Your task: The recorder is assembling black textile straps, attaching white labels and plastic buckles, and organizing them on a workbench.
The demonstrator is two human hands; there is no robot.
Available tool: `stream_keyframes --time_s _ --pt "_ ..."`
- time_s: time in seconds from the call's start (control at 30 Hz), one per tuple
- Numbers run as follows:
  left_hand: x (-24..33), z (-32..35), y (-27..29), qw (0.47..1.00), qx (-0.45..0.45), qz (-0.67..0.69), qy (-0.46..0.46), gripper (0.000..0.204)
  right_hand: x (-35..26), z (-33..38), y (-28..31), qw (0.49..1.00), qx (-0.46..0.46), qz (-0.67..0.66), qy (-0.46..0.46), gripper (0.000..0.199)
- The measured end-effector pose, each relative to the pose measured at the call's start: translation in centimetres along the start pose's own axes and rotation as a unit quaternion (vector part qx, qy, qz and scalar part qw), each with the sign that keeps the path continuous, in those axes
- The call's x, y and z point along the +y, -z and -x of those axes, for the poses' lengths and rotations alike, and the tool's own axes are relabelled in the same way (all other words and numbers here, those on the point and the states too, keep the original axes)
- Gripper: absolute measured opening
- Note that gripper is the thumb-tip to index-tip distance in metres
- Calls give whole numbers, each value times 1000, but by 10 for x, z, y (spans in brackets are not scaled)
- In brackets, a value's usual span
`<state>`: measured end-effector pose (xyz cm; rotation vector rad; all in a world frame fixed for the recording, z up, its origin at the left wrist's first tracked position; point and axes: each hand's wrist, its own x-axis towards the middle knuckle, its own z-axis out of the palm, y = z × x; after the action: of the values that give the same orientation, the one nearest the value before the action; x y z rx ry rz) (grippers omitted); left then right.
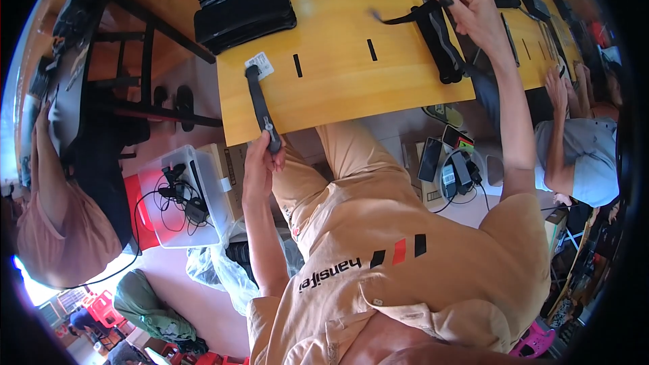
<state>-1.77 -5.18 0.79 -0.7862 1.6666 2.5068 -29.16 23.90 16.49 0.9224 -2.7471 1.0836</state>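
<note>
Your left hand (260,159) sits nearest you, at the near edge of the counter (338,88), fingers curled tight around the lower end of a black strap (259,103). That strap runs straight away from the hand across the wood, its long axis close to front-to-back, leaning slightly left as it goes, and its far end points at a small white tag (259,65) lying on the counter; whether it touches the tag you cannot tell. Your right hand (473,10) is well apart from it, stretched far forward and to the right, thumb and fingers pinching the top of a second black strap piece (443,44). This one lies with its long axis front-to-back too, its lower end pointing toward you, and a thin tail (399,19) trails off leftward. Beyond the left hand's strap, a stack of black pouches (240,3) rests at the far left corner.
</note>
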Motion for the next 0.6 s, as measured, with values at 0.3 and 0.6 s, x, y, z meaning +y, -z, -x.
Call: stream_keyframes --time_s 0.3,0.6 --pt "0 0 12 950 177 -229 117 59 8 30 -7 982 -89 -165 -27 12" --pt "66 -21 -130 928 -113 -228 -271 40 -56 62 -68 937 -195 -264 116 18"
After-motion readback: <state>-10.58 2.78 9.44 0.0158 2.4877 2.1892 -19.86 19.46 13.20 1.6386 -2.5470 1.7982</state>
